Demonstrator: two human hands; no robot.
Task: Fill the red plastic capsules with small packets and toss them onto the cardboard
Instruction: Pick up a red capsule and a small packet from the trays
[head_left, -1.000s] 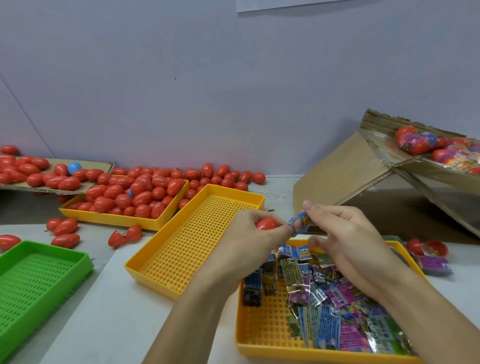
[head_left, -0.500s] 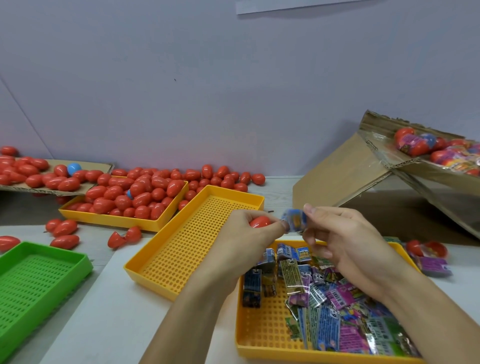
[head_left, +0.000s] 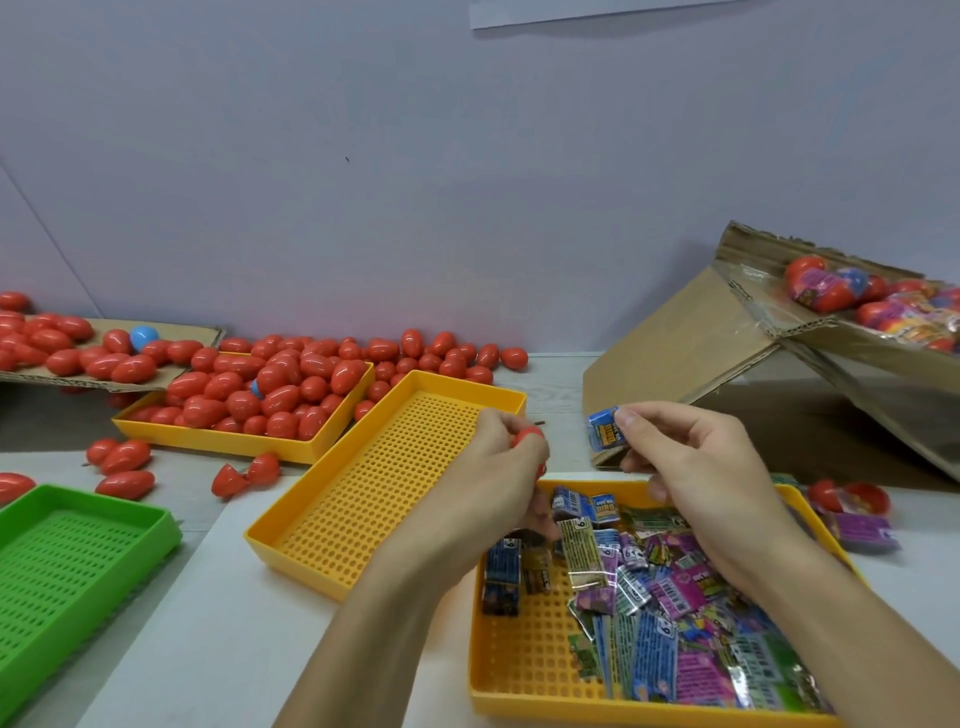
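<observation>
My left hand (head_left: 498, 467) grips a red capsule (head_left: 525, 439), mostly hidden by the curled fingers. A little to its right, my right hand (head_left: 691, 467) pinches a small folded blue packet (head_left: 605, 428) between thumb and forefinger. Both hover over the far end of a yellow tray (head_left: 519, 691) holding several colourful packets (head_left: 670, 597). A flat cardboard sheet (head_left: 208, 332) at the far left carries many red capsules (head_left: 62, 348).
An empty yellow tray (head_left: 384, 499) lies in the middle. Behind it a yellow tray (head_left: 218, 439) holds red capsules, with more spilled along the wall. A green tray (head_left: 67, 566) sits at left. A tilted cardboard box (head_left: 691, 343) with wrapped capsules stands at right.
The hands have drawn apart: the left with the capsule dropped slightly, the right carried the blue packet to the right, away from the capsule.
</observation>
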